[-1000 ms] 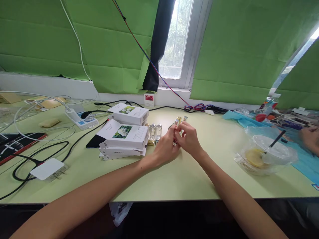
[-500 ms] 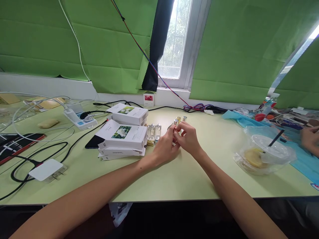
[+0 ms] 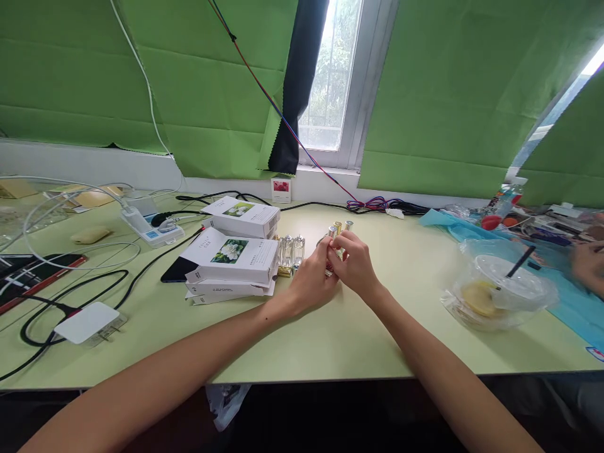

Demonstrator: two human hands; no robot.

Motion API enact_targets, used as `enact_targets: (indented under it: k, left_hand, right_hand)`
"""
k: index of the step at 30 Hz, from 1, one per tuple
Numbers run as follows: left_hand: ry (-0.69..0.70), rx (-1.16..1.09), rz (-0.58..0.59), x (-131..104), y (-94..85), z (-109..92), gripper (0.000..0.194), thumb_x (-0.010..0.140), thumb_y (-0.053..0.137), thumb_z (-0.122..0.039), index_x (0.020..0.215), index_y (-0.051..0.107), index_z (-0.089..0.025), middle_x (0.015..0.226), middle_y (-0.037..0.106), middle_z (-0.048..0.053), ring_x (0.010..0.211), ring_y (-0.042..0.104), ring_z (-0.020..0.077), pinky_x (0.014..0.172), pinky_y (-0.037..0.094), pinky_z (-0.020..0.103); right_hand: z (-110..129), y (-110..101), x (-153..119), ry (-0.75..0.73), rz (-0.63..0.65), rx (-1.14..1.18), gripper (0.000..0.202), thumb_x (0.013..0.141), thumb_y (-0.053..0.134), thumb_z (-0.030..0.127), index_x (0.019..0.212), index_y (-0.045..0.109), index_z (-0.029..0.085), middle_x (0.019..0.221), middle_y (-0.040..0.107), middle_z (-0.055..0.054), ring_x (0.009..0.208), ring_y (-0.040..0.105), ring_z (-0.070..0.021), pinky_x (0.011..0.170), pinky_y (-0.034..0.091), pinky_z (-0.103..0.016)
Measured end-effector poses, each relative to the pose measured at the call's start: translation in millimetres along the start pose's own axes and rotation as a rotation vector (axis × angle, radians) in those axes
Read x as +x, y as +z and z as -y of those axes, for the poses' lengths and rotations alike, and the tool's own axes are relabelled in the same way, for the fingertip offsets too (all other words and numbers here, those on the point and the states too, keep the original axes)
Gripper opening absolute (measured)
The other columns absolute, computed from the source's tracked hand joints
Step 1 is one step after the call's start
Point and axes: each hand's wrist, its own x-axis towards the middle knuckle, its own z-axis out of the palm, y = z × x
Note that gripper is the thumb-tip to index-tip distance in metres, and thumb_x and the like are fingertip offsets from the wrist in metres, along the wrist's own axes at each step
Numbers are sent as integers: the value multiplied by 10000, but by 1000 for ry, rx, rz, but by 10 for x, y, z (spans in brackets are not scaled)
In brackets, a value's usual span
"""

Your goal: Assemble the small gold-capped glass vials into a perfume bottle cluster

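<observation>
My left hand (image 3: 312, 275) and my right hand (image 3: 355, 262) meet over the middle of the table, fingers closed and pinched together. A small reddish thing (image 3: 329, 267) shows between them; the fingers hide most of it, so I cannot make out its kind. Just beyond the fingertips stand small bottles with shiny silver and gold caps (image 3: 338, 228), partly covered by my hands. Left of my left hand, several small clear glass bottles (image 3: 293, 250) stand close together, and a gold-coloured cap (image 3: 284, 271) lies in front of them.
White boxes with flower pictures (image 3: 243, 259) are stacked at left, over a dark phone (image 3: 173, 270). Farther left are a power strip (image 3: 155, 231), cables and a white charger (image 3: 90, 323). A bagged drink cup (image 3: 500, 292) stands at right, near another person's hand (image 3: 587, 264).
My hands stay together in nearly the same place, with only a slight shift of the fingers. The other person's hand at right has moved a little and is blurred.
</observation>
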Motion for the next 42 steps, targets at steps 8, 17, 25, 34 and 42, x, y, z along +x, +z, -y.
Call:
enact_targets:
  k: [8, 17, 25, 34, 42]
  left_hand:
    - [17, -1, -17, 2, -3, -3, 567, 760, 502, -107, 1315, 426, -193, 948, 656, 53, 689, 599, 172, 598, 407, 272]
    - [32, 4, -17, 10, -1, 7, 555, 771, 509, -115, 1316, 423, -179, 916, 647, 48, 690, 595, 170, 613, 420, 276]
    - [44, 11, -24, 13, 17, 33, 533, 801, 527, -143, 1320, 414, -187, 945, 659, 51, 693, 602, 159, 612, 425, 270]
    - [35, 20, -37, 3, 22, 22, 559, 748, 508, -84, 1289, 432, -204, 950, 664, 50, 690, 600, 169, 589, 404, 268]
    - [42, 18, -30, 8, 18, 39, 550, 773, 520, -114, 1307, 422, -207, 933, 660, 39, 687, 604, 164, 604, 419, 269]
  right_hand:
    - [-10, -8, 8, 19, 11, 33, 192, 859, 550, 173, 684, 489, 222, 733, 535, -12, 698, 513, -166, 596, 415, -278]
    - [-19, -10, 26, 42, 18, 56, 178, 835, 557, 174, 676, 490, 221, 733, 544, -9, 681, 507, -160, 595, 415, -278]
    - [-39, -4, 29, 92, 10, 118, 167, 816, 562, 190, 664, 501, 218, 730, 549, -5, 645, 508, -148, 570, 418, -276]
    - [8, -6, 16, -53, 19, -97, 177, 836, 513, 151, 686, 462, 229, 725, 511, -15, 725, 503, -185, 614, 381, -291]
    - [6, -1, 40, 95, 9, 51, 189, 819, 554, 191, 657, 462, 225, 720, 533, -3, 649, 494, -153, 573, 398, -274]
